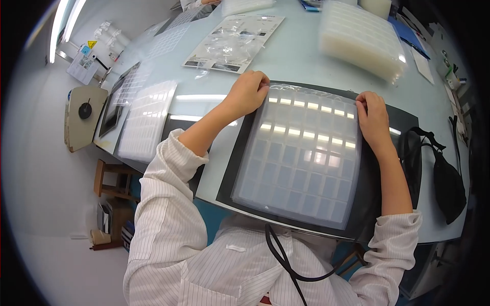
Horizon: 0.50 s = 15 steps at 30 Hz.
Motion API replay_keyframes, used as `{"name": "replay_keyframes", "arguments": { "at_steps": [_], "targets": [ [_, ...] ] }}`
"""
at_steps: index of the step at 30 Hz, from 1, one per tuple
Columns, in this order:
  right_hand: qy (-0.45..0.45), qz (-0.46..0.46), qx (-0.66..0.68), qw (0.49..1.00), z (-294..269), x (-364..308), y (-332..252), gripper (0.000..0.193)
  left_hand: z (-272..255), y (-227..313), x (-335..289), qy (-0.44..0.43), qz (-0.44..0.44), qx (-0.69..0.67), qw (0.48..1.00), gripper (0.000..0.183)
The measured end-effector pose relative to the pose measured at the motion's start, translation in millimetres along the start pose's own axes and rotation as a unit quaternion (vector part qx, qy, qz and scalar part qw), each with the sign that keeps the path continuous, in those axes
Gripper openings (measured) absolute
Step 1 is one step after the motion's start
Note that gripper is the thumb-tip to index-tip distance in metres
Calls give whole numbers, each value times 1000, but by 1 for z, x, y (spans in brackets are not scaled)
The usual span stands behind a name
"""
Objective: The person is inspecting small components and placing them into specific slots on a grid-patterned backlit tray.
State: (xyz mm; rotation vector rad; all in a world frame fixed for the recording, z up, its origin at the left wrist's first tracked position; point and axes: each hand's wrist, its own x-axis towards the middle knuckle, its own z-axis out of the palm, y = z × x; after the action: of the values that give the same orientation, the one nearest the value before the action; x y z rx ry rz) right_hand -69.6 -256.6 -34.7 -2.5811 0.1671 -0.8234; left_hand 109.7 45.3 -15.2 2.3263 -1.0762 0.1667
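A clear plastic sheet (298, 158) with a grid of rectangular cells lies flat in front of me, apparently on top of others like it. Beneath it is a black mat (232, 176) at the table's front edge. My left hand (249, 93) is closed at the sheet's far left corner, thumb and fingers pinched on the edge. At the far right corner, my right hand (373, 118) has its fingers curled over the edge in a similar grip. Light strips reflect off the cells, and the fingertips are partly hidden.
A tall stack of gridded sheets (362, 41) stands at the back right, another pile (149, 120) at the left. Crumpled clear plastic (229, 46) lies on a printed sheet (268, 25). A black strapped item (449, 186) is at right. Another person's hand (209, 2) shows at the top.
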Motion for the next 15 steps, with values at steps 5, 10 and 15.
{"name": "replay_keyframes", "arguments": {
  "at_steps": [5,10,15],
  "targets": [
    [26,-33,-39,998,1,-4,-5,11,4,-1,3,-10,-77,-60,995,13],
    [3,-39,-46,998,-1,-4,-2,12,0,4,3,1,-62,-137,989,9],
    [8,-40,-44,998,0,-6,-3,12,-9,13,-5,97,61,-101,988,8]
  ]
}}
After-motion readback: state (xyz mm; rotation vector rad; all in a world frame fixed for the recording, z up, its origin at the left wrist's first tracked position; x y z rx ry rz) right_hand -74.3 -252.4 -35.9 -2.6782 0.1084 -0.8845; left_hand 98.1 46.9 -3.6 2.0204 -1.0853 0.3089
